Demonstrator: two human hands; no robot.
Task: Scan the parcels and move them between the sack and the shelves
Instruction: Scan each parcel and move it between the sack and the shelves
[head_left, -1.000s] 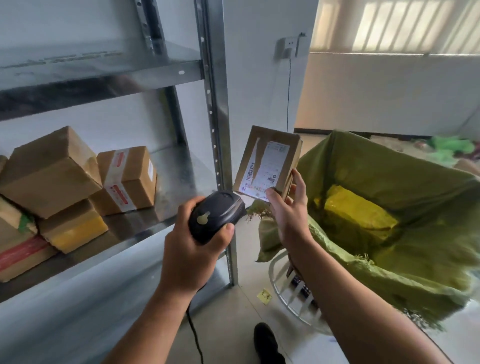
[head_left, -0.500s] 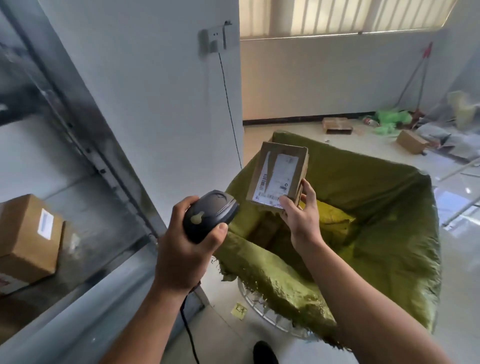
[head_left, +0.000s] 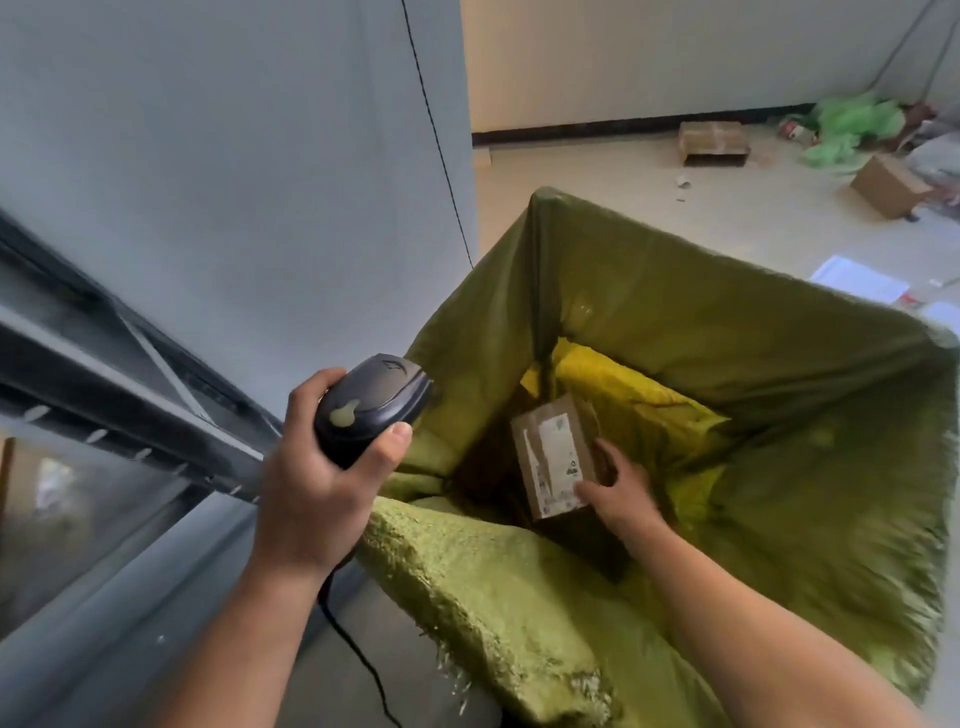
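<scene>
Both forearms enter from the bottom edge, cut off above the wrist. The left hand (head_left: 317, 483) is wrapped round a dark handheld scanner (head_left: 371, 410), thumb pressed along its near side and fingers curled behind it where they cannot be seen; the scanner's window faces away, so its front is hidden. Its black cable (head_left: 358, 654) drops from under the palm and runs off the lower edge. Just right of it, the green woven sack (head_left: 727, 322) stands open, its frayed near rim folded outward and its lower part out of frame. The right hand (head_left: 618, 488) reaches down inside the sack and holds a small cardboard parcel (head_left: 553, 454), thumb laid across the lower corner of the labelled face and fingers curled round the right edge; the fingertips are partly hidden behind the box. The parcel is tilted, label up, low in the sack's shadowed middle; whether it already rests on what lies beneath cannot be told, and the label's print is too blurred to read. Behind it a yellow package (head_left: 628, 384) lies against the sack's far wall, only partly showing. At left the grey metal shelf frame (head_left: 130, 395) is smeared by motion blur, and a brown box (head_left: 41, 478) on it is barely legible. Far off on the floor lie two cardboard boxes (head_left: 714, 140) (head_left: 888, 184), crumpled green plastic (head_left: 852, 122) and white papers (head_left: 860, 280), the rightmost clutter cropped by the frame.
</scene>
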